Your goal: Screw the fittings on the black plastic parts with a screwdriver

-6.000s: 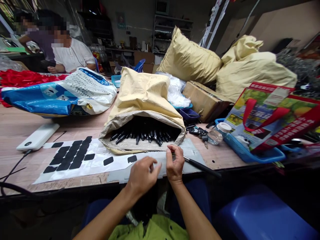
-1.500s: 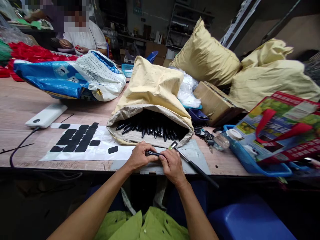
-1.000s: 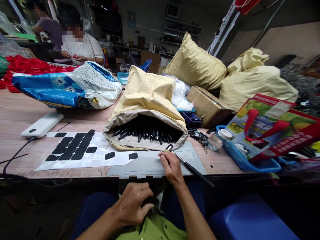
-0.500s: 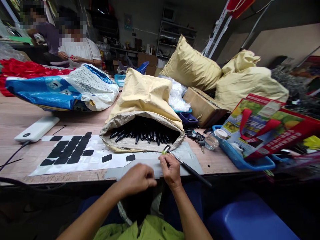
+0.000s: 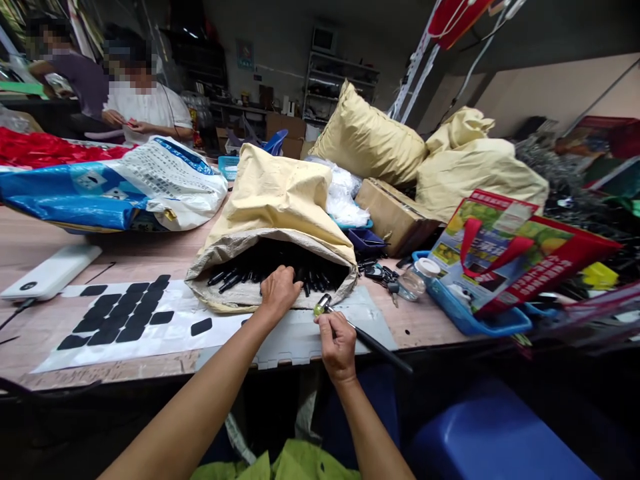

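A cream sack (image 5: 280,190) lies on its side, its mouth facing me and full of slim black pen-like pieces (image 5: 233,275). My left hand (image 5: 281,291) reaches into the mouth, fingers curled down on the pieces; what they hold is hidden. Just right of it my right hand (image 5: 339,343) is closed in a pinch over the grey board (image 5: 295,333). A small yellow-green item (image 5: 319,309) and the silver head of a black-handled tool (image 5: 383,348) show at its fingertips. The handle slants right past the hand; the grip itself cannot be made out.
White paper (image 5: 173,340) with black rounded patches lies left, near a white power bank (image 5: 50,272). Right stand a clear jar (image 5: 414,283), keys and a blue basket (image 5: 480,320) with a red bag. A blue-white bag (image 5: 110,193) lies behind left; two people sit beyond.
My left hand has moved forward from the table's front edge into the sack's mouth. My right hand stays closed near the tool's head. The view has shifted slightly, moving the scene left.
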Demonstrator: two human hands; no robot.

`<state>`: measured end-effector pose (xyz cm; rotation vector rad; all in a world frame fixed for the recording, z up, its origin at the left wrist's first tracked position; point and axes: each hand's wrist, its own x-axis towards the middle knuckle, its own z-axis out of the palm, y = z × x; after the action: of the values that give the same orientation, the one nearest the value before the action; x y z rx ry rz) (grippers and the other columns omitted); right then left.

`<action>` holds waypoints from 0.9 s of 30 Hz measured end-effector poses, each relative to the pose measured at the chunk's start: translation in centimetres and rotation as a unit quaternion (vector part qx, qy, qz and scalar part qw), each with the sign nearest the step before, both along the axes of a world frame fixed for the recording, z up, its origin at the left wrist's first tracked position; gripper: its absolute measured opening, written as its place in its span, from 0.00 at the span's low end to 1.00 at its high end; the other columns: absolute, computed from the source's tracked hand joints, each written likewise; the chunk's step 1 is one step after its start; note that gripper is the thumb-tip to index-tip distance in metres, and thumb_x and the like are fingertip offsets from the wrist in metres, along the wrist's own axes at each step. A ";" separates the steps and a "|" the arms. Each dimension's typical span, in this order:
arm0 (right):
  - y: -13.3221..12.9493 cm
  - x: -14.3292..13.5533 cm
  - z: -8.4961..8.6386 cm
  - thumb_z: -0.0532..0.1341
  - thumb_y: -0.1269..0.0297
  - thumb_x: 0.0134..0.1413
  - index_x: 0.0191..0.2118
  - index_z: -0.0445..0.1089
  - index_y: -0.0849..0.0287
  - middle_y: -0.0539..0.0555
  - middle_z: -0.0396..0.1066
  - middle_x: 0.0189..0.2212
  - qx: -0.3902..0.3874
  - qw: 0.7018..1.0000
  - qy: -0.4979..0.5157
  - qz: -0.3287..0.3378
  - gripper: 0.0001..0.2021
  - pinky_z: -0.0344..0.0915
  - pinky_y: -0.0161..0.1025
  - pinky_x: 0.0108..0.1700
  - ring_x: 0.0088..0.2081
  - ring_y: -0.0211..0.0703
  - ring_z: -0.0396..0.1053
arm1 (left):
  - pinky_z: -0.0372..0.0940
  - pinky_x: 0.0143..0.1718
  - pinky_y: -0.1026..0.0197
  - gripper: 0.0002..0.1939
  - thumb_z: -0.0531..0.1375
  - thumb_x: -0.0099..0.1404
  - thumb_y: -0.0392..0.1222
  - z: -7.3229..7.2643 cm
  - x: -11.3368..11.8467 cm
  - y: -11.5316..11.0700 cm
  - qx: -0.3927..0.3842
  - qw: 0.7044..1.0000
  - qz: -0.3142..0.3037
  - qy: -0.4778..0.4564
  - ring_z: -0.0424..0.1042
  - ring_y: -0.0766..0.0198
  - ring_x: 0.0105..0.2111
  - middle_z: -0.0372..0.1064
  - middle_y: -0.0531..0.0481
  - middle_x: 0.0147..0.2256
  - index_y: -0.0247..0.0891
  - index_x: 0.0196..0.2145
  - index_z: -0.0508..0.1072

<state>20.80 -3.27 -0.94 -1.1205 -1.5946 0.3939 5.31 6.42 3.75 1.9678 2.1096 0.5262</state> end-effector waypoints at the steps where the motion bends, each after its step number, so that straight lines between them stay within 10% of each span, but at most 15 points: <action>1: 0.0 0.0 0.0 0.55 0.65 0.68 0.31 0.72 0.57 0.51 0.70 0.28 -0.002 1.000 -0.001 -0.001 0.14 0.62 0.41 0.40 0.34 0.42 0.67 | 0.64 0.40 0.58 0.09 0.63 0.65 0.48 0.0 -0.4 -0.3 0.002 1.000 -0.012 -0.012 0.74 0.54 0.44 0.73 0.46 0.43 0.42 0.39 0.76; 10: -0.1 -0.2 0.8 0.54 0.64 0.66 0.35 0.73 0.56 0.53 0.72 0.32 0.003 0.998 -0.044 -0.041 0.11 0.64 0.43 0.44 0.38 0.45 0.67 | 0.61 0.37 0.60 0.05 0.65 0.58 0.40 0.0 -4.9 -6.5 0.010 0.979 -0.203 -0.035 0.71 0.58 0.38 0.72 0.51 0.35 0.41 0.34 0.74; 16: -0.1 3.0 1.7 0.64 0.69 0.55 0.44 0.75 0.54 0.58 0.73 0.41 -0.060 0.936 -0.265 -0.222 0.11 0.57 0.49 0.47 0.45 0.54 0.64 | 0.62 0.43 0.58 0.08 0.65 0.60 0.42 -2.0 -5.4 -7.5 0.026 0.972 -0.213 -0.099 0.70 0.57 0.41 0.72 0.50 0.38 0.41 0.38 0.75; 21: -0.3 6.1 1.5 0.63 0.66 0.58 0.38 0.73 0.56 0.55 0.72 0.37 -0.116 0.919 -0.341 -0.163 0.02 0.59 0.44 0.42 0.42 0.51 0.65 | 0.61 0.43 0.58 0.07 0.66 0.61 0.43 -3.4 -5.1 -7.1 0.045 0.970 -0.190 -0.144 0.68 0.58 0.40 0.73 0.51 0.36 0.41 0.38 0.77; 27: -2.0 3.6 2.7 0.55 0.64 0.68 0.45 0.71 0.55 0.56 0.72 0.40 -0.088 0.973 -0.204 -0.058 0.09 0.66 0.41 0.44 0.42 0.46 0.71 | 0.60 0.45 0.57 0.09 0.68 0.60 0.43 -3.8 -5.3 -6.9 0.039 0.965 -0.194 -0.174 0.68 0.57 0.42 0.74 0.51 0.37 0.42 0.38 0.79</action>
<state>24.43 -5.23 1.78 -1.4964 -1.8638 0.2384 -0.02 -0.47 -0.02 2.0742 1.4694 0.8121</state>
